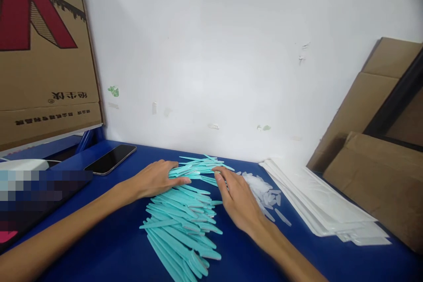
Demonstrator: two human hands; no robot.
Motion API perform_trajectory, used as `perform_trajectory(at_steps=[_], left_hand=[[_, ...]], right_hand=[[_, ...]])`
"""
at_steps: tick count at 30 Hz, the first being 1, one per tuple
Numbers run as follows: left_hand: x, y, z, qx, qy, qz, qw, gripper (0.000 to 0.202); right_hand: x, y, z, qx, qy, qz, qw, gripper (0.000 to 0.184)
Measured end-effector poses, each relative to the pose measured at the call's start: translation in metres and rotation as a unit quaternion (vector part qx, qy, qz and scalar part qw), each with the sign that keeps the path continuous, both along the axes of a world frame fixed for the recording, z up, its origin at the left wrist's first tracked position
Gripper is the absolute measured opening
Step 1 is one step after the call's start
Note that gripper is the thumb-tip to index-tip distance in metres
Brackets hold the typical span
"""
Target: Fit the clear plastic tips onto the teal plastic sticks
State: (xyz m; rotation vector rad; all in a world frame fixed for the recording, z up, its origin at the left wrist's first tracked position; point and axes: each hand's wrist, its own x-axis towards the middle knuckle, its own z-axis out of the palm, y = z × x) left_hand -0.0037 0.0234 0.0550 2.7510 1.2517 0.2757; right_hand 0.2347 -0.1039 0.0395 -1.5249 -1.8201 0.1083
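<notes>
A heap of several thin teal plastic sticks (185, 220) lies on the blue table (109, 246) in front of me. My left hand (155, 178) rests on the heap's far left side, fingers curled round a small bunch of sticks, thumb pressed on one. My right hand (238, 200) lies palm down on the heap's right edge, fingers stretched toward the far sticks. A pile of small clear plastic pieces (264, 194) sits just right of my right hand.
A stack of white flat bags (324, 207) lies to the right. Folded cardboard (380, 141) leans at the right. A large carton (42, 53) stands at the left, with a dark phone (110, 159) on the table near it. A white wall is behind.
</notes>
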Motion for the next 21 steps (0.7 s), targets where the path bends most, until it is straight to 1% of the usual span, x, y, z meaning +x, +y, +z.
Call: perform_trajectory(at_steps=[3, 8, 10, 12, 15, 19, 21], left_hand=[[0.002, -0.002, -0.001, 0.010, 0.002, -0.010, 1.000, 0.086], [0.003, -0.004, -0.002, 0.024, 0.015, -0.026, 0.999, 0.086], [0.003, -0.004, -0.004, 0.030, 0.021, -0.036, 0.999, 0.087], [0.003, -0.003, -0.006, 0.032, 0.025, -0.049, 0.998, 0.086], [0.003, -0.001, -0.010, 0.037, 0.031, -0.076, 0.996, 0.083], [0.003, 0.001, -0.014, 0.056, 0.035, -0.107, 0.992, 0.077], [0.003, 0.001, -0.015, 0.066, 0.040, -0.116, 0.990, 0.073]], right_hand=[[0.006, 0.000, 0.006, 0.028, -0.037, -0.027, 0.999, 0.041], [0.032, 0.002, 0.022, 0.074, -0.051, -0.103, 0.991, 0.047], [0.041, 0.003, 0.023, 0.078, -0.062, -0.131, 0.986, 0.049], [0.049, 0.006, 0.022, 0.069, -0.087, -0.142, 0.984, 0.052], [0.058, 0.010, 0.018, 0.043, -0.132, -0.123, 0.983, 0.049], [0.066, 0.013, 0.012, 0.003, -0.202, -0.056, 0.978, 0.030], [0.068, 0.012, 0.009, -0.018, -0.240, -0.027, 0.970, 0.027]])
